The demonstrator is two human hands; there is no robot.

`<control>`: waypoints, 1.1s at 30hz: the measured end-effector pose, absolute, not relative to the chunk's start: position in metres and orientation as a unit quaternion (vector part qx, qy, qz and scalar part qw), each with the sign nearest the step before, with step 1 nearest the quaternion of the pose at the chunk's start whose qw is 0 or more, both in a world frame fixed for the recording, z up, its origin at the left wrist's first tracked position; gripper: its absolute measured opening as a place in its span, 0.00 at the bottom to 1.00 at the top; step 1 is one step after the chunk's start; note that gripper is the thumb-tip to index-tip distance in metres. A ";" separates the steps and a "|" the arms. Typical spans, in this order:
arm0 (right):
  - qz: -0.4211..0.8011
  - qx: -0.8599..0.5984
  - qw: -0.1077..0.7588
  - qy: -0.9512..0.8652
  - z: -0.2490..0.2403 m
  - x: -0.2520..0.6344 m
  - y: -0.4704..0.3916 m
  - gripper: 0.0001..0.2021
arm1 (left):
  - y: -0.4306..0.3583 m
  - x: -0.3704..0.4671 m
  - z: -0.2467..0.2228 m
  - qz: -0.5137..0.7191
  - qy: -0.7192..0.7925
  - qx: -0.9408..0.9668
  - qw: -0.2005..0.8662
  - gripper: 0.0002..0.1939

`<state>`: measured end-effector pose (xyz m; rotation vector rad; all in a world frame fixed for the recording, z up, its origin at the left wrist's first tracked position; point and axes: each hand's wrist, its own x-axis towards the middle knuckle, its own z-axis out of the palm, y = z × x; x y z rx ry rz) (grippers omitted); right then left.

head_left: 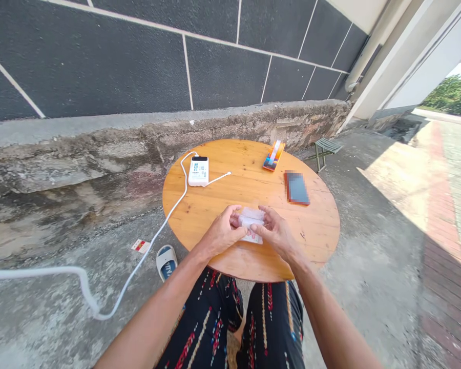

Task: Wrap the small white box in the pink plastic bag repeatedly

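Near the front of the round wooden table (218, 205), a small see-through plastic packet (252, 220) with whitish contents and some red print is held between both hands. My left hand (228, 229) grips its left side, fingers curled behind and thumb in front. On the opposite side, my right hand (275, 228) has its thumb pressed on the front of the packet and its fingers at the upper right edge. The fingers partly cover the packet, and what is inside cannot be made out.
A white power bank (198, 171) with a cable sits at the table's back left. Toward the right lie a blurred phone (297, 187) and an orange-and-blue item (274, 155). A folding stool (326, 147), a slipper (166, 260) and a card (140, 246) are on the ground.
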<state>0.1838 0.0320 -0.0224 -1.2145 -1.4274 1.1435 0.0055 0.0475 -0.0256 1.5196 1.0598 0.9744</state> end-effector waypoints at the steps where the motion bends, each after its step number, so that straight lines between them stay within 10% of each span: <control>1: 0.457 -0.499 0.459 -0.575 -0.024 0.184 0.032 0.33 | 0.046 0.005 -0.024 0.400 0.439 0.633 0.496 0.31; 10: 0.393 -0.516 0.456 -0.609 -0.042 0.191 0.028 0.40 | 0.059 0.010 -0.016 0.423 0.465 0.633 0.452 0.10; 33: 0.459 -0.474 0.459 -0.595 -0.034 0.187 0.025 0.37 | 0.094 0.005 -0.008 0.206 0.511 0.633 0.543 0.09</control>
